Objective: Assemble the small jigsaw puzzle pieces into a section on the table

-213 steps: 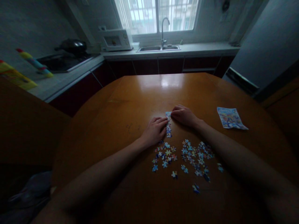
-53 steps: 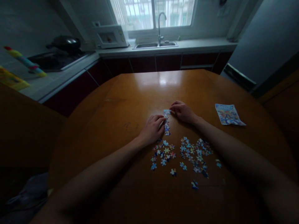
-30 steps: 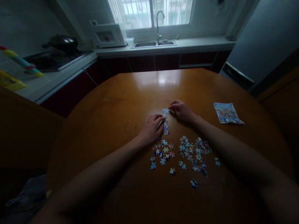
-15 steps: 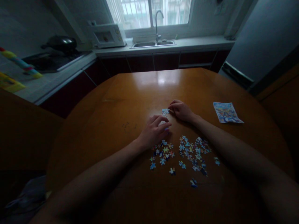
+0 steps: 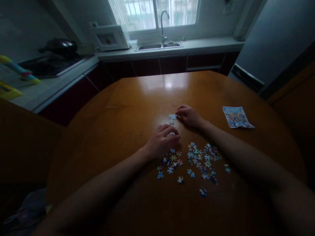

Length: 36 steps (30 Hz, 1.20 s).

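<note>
- from the head camera, what's on the table [image 5: 118,124]?
- a strip of joined puzzle pieces [image 5: 172,120], about mid-table, running toward the near edge. its near part is mostly hidden by the left hand [image 5: 162,141].
- how are those fingers?
- bent and a little spread over the strip. i can't tell whether they grip anything.
- and the right hand [image 5: 189,116]?
- fingers drawn in narrow, tips right at the strip's far right corner. whether there's a piece between them, i can't make out.
- how far along, would you say?
- early, i'd judge. only that slim strip looks put together. most of it lies loose toward the near edge: a smaller cluster [image 5: 173,158] on the left, a bigger cluster [image 5: 207,158] on the right, and a few strays, one lone piece [image 5: 203,192] closest to the near edge.
- the printed sheet [image 5: 236,117]?
- over by the right edge, creased, well apart from both hands.
</note>
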### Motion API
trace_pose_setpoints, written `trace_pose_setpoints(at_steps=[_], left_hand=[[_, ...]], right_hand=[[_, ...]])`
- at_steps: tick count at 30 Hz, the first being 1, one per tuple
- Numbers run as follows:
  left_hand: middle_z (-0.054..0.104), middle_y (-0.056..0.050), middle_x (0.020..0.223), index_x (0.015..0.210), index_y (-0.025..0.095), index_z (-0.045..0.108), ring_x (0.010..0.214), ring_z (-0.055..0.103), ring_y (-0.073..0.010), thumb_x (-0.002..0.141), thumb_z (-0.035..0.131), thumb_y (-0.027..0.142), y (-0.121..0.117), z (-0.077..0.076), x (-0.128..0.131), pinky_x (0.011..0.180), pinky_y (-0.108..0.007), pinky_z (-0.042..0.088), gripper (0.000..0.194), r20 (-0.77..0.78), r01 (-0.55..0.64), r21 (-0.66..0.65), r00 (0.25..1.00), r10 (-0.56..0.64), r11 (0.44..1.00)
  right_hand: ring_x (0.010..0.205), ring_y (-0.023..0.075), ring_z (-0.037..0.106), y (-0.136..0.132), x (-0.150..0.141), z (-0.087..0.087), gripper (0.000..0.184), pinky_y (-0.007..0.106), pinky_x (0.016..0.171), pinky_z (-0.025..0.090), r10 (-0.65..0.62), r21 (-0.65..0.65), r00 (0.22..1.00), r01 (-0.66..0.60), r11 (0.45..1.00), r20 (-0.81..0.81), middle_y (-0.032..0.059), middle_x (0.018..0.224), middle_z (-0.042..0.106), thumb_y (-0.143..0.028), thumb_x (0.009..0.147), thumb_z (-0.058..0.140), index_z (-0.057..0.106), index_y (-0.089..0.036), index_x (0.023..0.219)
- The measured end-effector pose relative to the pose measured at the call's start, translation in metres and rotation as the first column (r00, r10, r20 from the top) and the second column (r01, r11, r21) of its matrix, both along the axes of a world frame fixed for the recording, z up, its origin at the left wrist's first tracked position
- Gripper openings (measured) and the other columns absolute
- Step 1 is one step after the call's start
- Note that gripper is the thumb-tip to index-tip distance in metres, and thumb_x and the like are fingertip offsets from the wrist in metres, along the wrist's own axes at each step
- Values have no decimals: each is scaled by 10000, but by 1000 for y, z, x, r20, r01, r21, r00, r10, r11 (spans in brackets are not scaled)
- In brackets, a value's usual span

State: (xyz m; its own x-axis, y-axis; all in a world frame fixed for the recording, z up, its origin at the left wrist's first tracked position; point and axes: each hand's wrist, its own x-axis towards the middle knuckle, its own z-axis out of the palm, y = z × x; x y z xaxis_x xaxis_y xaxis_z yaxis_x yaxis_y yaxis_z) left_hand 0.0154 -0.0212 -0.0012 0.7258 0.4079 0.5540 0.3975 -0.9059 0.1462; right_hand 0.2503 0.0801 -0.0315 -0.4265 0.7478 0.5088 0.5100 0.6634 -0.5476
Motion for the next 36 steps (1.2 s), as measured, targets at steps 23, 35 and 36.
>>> trace_pose_setpoints(at_steps=[23,35,36], left_hand=[[700,-32,1004,1127,299,697,949,576,-210,947,652,379,-51,28,20,810,-368,434,202,-295,405,-69,865,-406,912],[686,-42,1087,1117,289,697,979,557,-211,995,574,306,-54,24,21,837,-369,424,174,-342,421,-103,836,-429,901],[686,-43,1089,1105,284,698,982,557,-210,989,585,299,-54,24,21,839,-364,428,164,-337,423,-102,837,-431,900]], right_hand=[[880,197,633,-2,-1,5,187,328,814,507,-20,-21,1000,20,1000,14,77,965,685,-106,852,604,768,-194,871],[888,197,634,-2,-1,6,204,323,812,502,-12,-14,1000,12,1000,22,84,969,686,-107,871,579,768,-183,875],[890,197,634,-2,-1,5,206,322,813,501,-12,-15,1000,12,1000,21,82,970,686,-102,867,580,768,-185,877]])
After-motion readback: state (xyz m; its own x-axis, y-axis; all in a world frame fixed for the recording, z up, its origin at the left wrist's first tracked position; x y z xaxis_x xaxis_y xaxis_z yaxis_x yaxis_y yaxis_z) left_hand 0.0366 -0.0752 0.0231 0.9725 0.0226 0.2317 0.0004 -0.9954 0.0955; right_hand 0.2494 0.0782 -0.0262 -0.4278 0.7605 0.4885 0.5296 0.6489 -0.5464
